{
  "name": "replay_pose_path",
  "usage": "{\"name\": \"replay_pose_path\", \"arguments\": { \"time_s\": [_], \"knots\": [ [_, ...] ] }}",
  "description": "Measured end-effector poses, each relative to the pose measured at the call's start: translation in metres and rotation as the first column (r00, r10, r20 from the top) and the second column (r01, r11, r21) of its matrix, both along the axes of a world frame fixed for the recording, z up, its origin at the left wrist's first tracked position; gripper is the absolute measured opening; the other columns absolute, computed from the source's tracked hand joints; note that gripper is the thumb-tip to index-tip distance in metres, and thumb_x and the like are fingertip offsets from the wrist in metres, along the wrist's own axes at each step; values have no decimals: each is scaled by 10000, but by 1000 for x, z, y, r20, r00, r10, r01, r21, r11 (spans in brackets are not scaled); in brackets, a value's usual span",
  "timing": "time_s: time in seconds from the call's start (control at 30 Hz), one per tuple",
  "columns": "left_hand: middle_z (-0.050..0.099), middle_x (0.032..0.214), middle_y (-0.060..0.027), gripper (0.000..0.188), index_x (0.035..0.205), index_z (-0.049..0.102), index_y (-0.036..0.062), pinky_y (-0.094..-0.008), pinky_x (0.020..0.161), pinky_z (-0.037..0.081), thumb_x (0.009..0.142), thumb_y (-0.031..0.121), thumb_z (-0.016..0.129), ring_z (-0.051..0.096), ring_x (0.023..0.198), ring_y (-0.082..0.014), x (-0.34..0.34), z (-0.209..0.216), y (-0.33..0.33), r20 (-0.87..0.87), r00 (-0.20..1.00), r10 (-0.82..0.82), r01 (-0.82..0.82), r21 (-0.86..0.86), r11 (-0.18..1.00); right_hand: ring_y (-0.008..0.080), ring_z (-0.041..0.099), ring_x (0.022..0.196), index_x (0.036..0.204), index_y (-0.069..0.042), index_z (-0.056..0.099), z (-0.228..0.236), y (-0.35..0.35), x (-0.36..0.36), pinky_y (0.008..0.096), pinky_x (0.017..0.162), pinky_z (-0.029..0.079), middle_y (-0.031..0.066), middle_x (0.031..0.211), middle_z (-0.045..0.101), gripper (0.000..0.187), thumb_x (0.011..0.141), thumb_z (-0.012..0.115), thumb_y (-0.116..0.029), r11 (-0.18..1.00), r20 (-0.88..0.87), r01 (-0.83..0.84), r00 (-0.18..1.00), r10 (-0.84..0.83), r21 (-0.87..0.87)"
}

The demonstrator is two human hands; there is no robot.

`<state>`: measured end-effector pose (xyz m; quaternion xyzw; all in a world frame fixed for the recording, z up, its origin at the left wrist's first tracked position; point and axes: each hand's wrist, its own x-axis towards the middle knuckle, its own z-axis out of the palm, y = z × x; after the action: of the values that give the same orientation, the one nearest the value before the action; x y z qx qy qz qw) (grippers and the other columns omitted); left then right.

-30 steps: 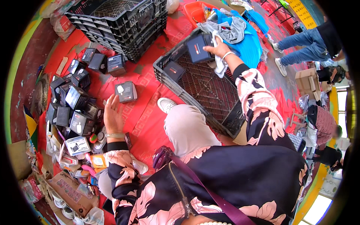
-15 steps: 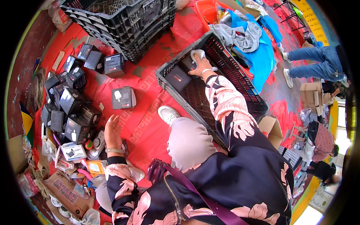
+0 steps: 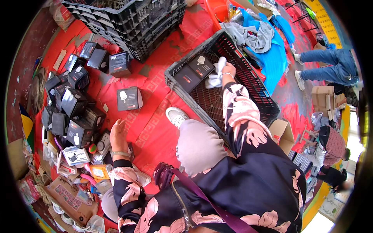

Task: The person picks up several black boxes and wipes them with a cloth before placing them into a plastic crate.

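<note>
My right hand point(image 3: 229, 70) is closed on a white cloth point(image 3: 215, 80) inside a black plastic crate point(image 3: 198, 105). Two black boxes stand in the crate's far left corner: a box with a white picture on its lid point(image 3: 201, 65) and, beside it, a plainer box point(image 3: 187, 79). Nothing shows in my left hand point(image 3: 118, 136), its fingers loosely stretched above the red floor covering. To its left lies a pile of black boxes point(image 3: 74, 103). One single black box point(image 3: 128, 98) sits apart on the red covering, between the pile and the crate.
Stacked black crates point(image 3: 128, 29) stand at the far left. Behind my crate are an orange tub point(image 3: 214, 14), a grey cloth point(image 3: 252, 37) and blue plastic sheeting point(image 3: 274, 68). Mixed small goods and a flattened carton point(image 3: 70, 200) lie at lower left. A person in jeans point(image 3: 330, 66) stands at right.
My right hand has drawn back from the boxes in the crate toward the crate's right wall, taking the cloth along and uncovering the box lid. My left hand has hardly moved.
</note>
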<state>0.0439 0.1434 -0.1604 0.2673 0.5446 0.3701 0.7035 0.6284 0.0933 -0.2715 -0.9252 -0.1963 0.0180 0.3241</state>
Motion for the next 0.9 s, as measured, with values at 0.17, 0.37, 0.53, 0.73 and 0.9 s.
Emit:
{"name": "replay_pose_path", "arguments": {
  "time_s": [0.17, 0.37, 0.53, 0.73, 0.9],
  "knots": [
    [601, 1042, -60, 476, 1213, 523, 14, -265, 722, 442, 827, 250, 669, 558, 891, -162, -25, -75, 22, -72, 997, 26, -30, -60, 998, 278, 645, 793, 889, -48, 679, 19, -56, 77, 374, 724, 498, 131, 847, 668, 255, 714, 498, -94, 975, -201, -187, 966, 160, -119],
    [393, 1344, -221, 1139, 1405, 254, 70, -434, 997, 370, 525, 497, 837, 359, 1269, -344, 26, -81, 32, -925, 360, -123, 252, -31, 967, 240, 627, 902, 1141, 48, 543, 244, -46, -108, 342, 834, 505, 136, 1024, 632, 437, 720, 426, 69, 760, -722, 58, 364, 588, 648],
    [198, 1466, -229, 1250, 1454, 127, 201, -503, 1055, 286, 480, 525, 840, 150, 1377, -379, 72, -53, 54, -963, 192, -188, 394, -100, 914, 225, 604, 1029, 1209, 29, 503, 329, -47, -223, 346, 911, 490, 135, 1129, 602, 367, 847, 450, 64, 652, -657, 106, 223, 720, 751],
    [186, 1472, -230, 1258, 1464, 105, 227, -491, 1070, 255, 480, 509, 835, 143, 1377, -398, 91, -63, 65, -967, 69, -245, 440, -191, 878, 245, 621, 998, 1210, 41, 498, 305, -37, -254, 369, 894, 513, 170, 1103, 608, 376, 840, 451, 85, 691, -708, 232, -13, 706, 685],
    [253, 1398, -295, 1140, 1447, 176, 194, -484, 1046, 292, 510, 369, 802, 232, 1319, -418, 85, -75, 71, -975, 156, -160, 410, -83, 908, 266, 617, 1014, 1225, 27, 495, 287, -32, -247, 395, 889, 515, 180, 1118, 603, 386, 849, 425, 76, 728, -744, 240, -33, 667, 642]
  ]
}}
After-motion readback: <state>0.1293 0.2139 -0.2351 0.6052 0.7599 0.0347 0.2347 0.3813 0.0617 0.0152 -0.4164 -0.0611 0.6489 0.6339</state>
